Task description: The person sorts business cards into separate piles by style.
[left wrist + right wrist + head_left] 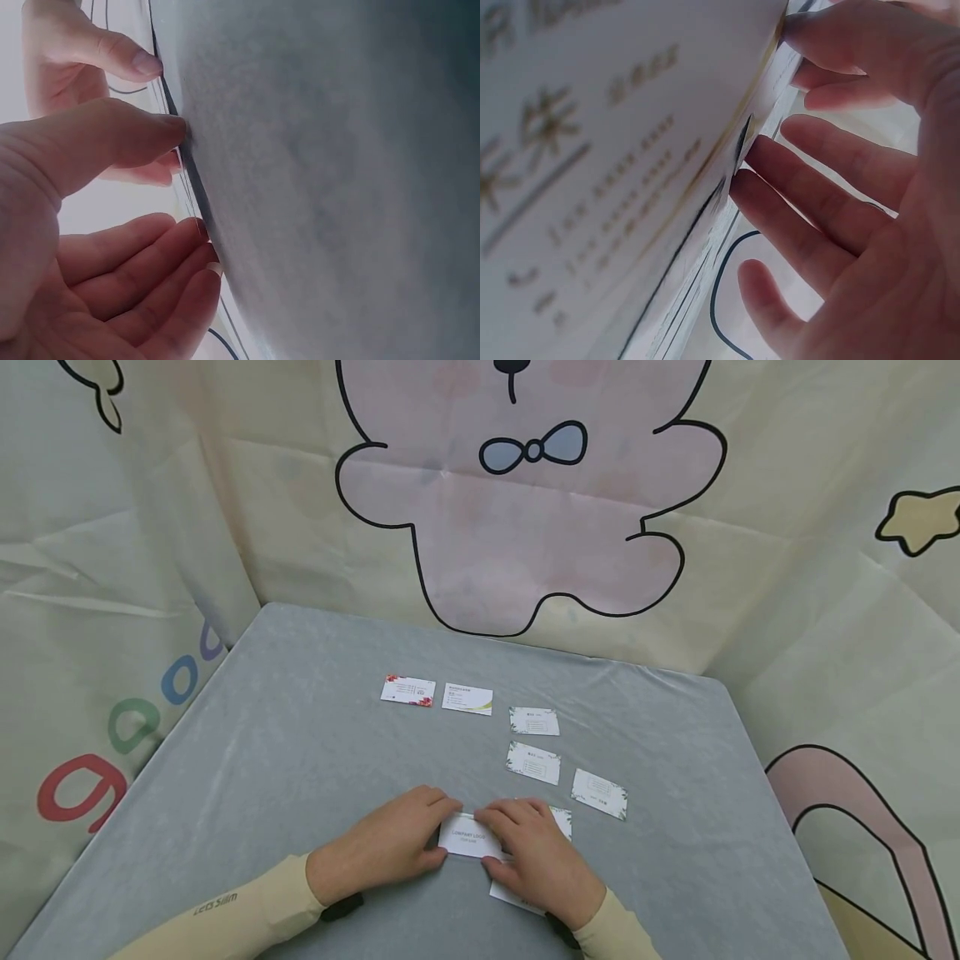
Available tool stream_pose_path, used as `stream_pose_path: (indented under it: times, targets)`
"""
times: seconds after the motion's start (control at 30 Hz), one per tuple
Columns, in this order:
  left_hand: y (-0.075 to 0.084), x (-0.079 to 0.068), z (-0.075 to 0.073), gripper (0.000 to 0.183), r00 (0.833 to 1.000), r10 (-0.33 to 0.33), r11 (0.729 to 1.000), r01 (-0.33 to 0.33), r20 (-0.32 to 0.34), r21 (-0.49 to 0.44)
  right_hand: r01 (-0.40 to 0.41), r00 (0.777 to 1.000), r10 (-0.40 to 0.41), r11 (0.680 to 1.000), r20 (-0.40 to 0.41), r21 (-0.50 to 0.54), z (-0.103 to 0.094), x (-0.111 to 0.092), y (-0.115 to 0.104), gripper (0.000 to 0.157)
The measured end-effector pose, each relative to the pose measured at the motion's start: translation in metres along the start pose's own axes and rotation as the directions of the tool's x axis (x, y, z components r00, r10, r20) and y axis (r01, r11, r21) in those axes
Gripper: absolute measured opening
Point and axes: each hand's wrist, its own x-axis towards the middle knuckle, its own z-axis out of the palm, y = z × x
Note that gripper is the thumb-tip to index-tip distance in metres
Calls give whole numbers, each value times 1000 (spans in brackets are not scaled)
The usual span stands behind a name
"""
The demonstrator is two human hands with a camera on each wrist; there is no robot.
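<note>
A white business card printed "COMPANY LOGO" lies between the hands near the front of the table. At its left end, the left hand holds the far and near corners with fingertips and thumb. The right hand grips the same card from the right, fingers at the far edge and thumb at the near one. Beneath that hand, a leaf-patterned card and another white card show only in part. Close to the right wrist view, a card with gold lettering fills the left side.
Farther back on the grey cloth-covered table lie a red-flowered card and a yellow-striped card. Leaf-patterned cards lie to their right, one above another, with a third slanted beside them. Printed curtains border the table.
</note>
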Motion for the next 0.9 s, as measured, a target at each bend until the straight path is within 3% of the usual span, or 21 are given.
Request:
stream_pose_path:
  times: [0.23, 0.6, 0.9]
  targets:
    - [1, 1, -5, 49, 1000, -8, 1000, 8, -3, -27, 17, 1000, -17, 1000, -13, -24, -2, 1, 2, 54]
    - [1, 6, -31, 55, 999, 26, 999, -24, -41, 28, 89, 991, -94, 994, -98, -57, -22, 13, 3, 57]
    - [0, 9, -40, 55, 996, 48, 996, -42, -76, 81, 112, 987, -116, 993, -111, -40, -32, 22, 4, 58]
